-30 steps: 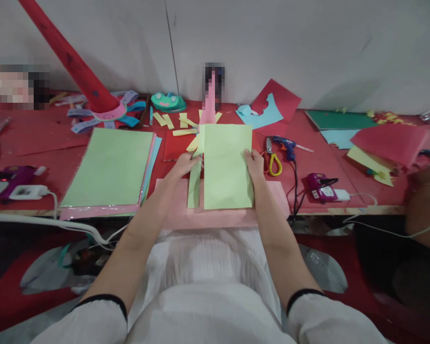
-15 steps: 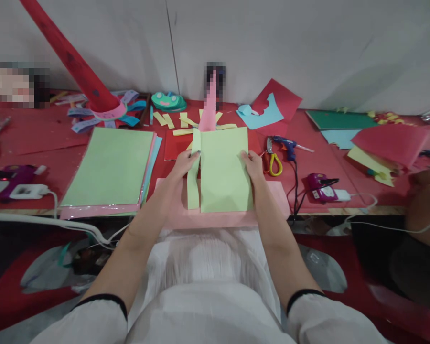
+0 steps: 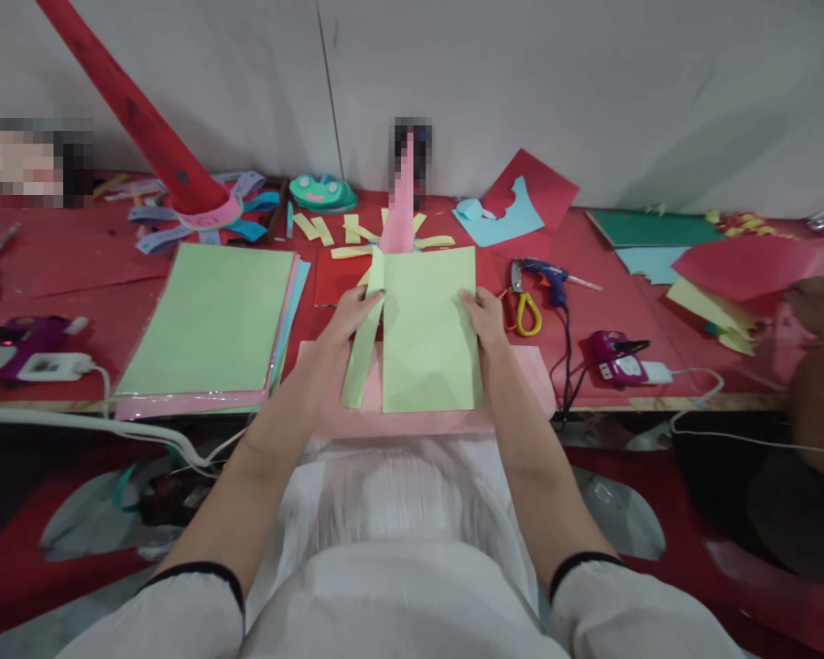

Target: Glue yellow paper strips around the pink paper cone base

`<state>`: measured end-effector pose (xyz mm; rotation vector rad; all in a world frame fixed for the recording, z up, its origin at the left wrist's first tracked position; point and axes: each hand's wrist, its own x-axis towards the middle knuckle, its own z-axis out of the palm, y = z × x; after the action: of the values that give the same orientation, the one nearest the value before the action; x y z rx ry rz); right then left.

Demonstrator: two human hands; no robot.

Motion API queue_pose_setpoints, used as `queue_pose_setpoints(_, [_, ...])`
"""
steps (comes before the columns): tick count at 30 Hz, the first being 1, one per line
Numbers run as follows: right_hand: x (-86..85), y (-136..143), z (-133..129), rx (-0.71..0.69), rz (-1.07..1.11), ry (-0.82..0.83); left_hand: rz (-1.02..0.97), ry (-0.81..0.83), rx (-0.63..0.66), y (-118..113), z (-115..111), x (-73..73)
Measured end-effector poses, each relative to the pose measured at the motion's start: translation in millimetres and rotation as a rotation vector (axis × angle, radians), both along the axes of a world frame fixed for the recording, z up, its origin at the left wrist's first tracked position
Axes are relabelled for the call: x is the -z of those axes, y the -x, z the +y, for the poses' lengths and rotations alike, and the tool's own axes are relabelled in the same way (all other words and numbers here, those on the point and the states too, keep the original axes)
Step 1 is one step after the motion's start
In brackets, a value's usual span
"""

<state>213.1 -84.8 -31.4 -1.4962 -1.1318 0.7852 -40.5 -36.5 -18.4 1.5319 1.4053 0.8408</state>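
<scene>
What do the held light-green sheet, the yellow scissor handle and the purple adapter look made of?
Light-green sheet: matte paper or thin card; crisp edges, no shine.
Yellow scissor handle: probably smooth plastic; solid, bright colour.
Purple adapter: likely plastic, boxy; gloss unclear.

Nothing legible, only unclear marks on the pink band [image 3: 214,218]

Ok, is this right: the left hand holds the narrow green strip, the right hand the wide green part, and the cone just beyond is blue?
The cone is pink, not blue, as the head view shows. The left hand holds the narrow green strip, the right hand the wide green part.
</scene>
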Motion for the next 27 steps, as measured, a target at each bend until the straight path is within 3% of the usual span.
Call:
queue_pose_setpoints(7, [-0.4, 1, -4, -0.046, 0.123, -0.024, 0.035, 0.010, -0.009, -2, -2, -3.7])
queue_pose_setpoints(15, [3.9, -1, 1, 0.036, 0.173, -0.033, -0.088, 0.039, 0.100, 5, -3, 3.5])
queue_pose_setpoints(21, [-2.5, 4, -5, -0.050, 0.193, 0.038, -0.213, -0.080, 0.025, 0, 5, 11.3])
queue_pose_setpoints(27, [-3.3, 8, -8, -0.071, 0.246, 0.007, -0.351, -0.024, -0.024, 0, 6, 8.2])
